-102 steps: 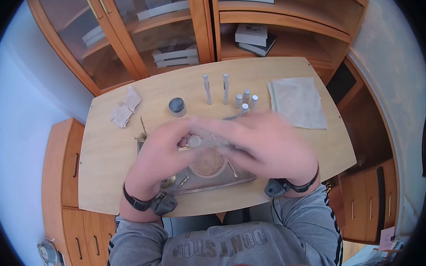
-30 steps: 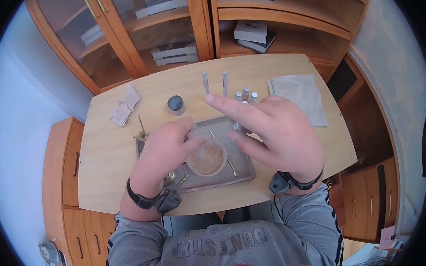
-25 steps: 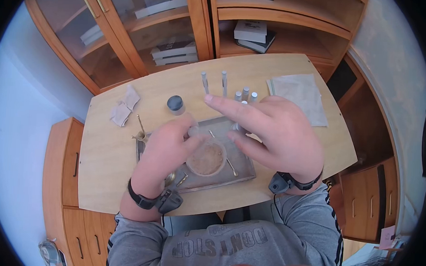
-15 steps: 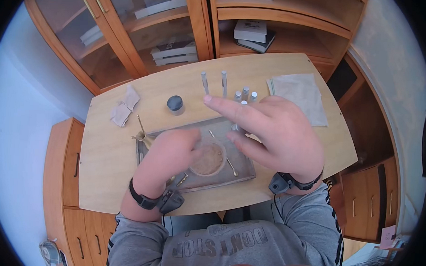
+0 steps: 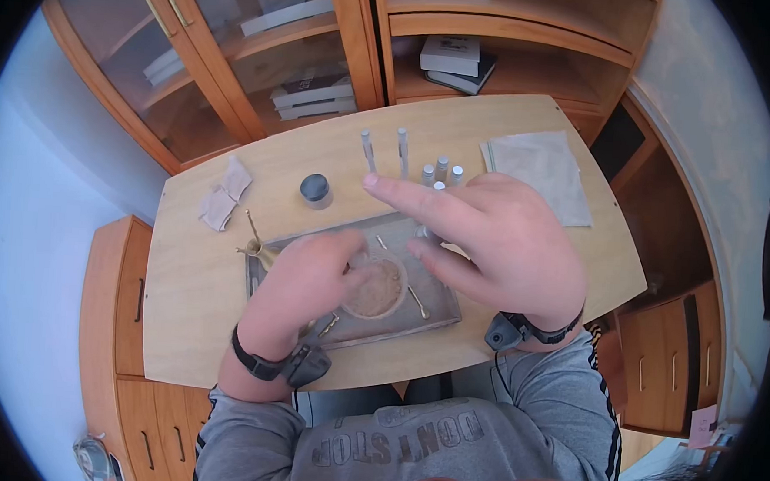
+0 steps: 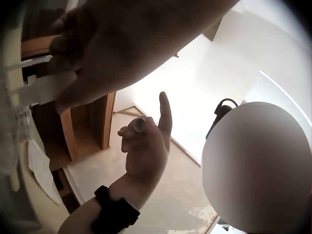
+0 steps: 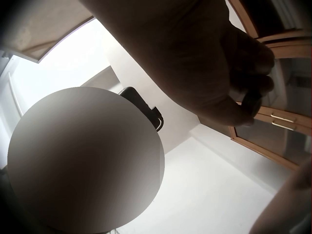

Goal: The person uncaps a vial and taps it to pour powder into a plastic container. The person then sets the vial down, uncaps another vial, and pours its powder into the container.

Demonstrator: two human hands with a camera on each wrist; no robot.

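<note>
My left hand [image 5: 309,271] pinches a small clear vial [image 6: 46,90] over the left side of a round clear bowl [image 5: 389,312]. Brownish powder covers the bowl's bottom. In the head view the fingers hide most of the vial. My right hand [image 5: 511,243] hovers to the right of the bowl, index finger stretched out. Between its thumb and the other fingers it holds a small round cap [image 7: 252,102], which looks dark in the right wrist view. The bowl stands on a grey rectangular tray [image 5: 389,334], with a thin brass spoon [image 5: 417,301] beside it.
A brass vase [image 5: 267,255] with sticks stands by the tray's left side. Farther back are a dark-lidded jar [image 5: 315,189], two slim upright tubes [image 5: 403,152], several silver-capped vials [image 5: 442,167], a flat pouch [image 5: 541,176] and a crumpled cloth [image 5: 227,196].
The hands, together over the bowl at first, have moved apart, the right one carrying the cap. The left hand has since turned and lowered the vial toward the bowl. The right hand then stays nearly still.
</note>
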